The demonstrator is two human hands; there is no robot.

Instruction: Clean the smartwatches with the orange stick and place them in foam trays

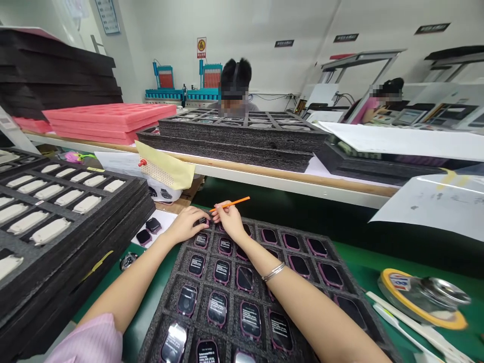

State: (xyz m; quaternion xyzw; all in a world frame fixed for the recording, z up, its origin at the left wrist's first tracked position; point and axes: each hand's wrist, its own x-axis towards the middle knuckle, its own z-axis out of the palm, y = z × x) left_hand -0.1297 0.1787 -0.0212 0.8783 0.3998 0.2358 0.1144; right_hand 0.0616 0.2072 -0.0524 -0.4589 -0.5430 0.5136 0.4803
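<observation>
A black foam tray (342,275) lies in front of me on the green mat, filled with several pink-rimmed smartwatch bodies (222,270). My left hand (188,223) rests at the tray's far left corner, its fingers curled down onto a watch body there. My right hand (228,218) is right beside it, pinching a thin orange stick (233,202) that points up and to the right. A silver bracelet (273,272) circles my right wrist.
Stacked black foam trays holding white parts (56,201) stand at my left. Two loose watch bodies (148,231) lie on white paper. A raised shelf (264,179) carries pink and black foam trays. A tape roll (419,297) lies at right. Two people sit beyond the shelf.
</observation>
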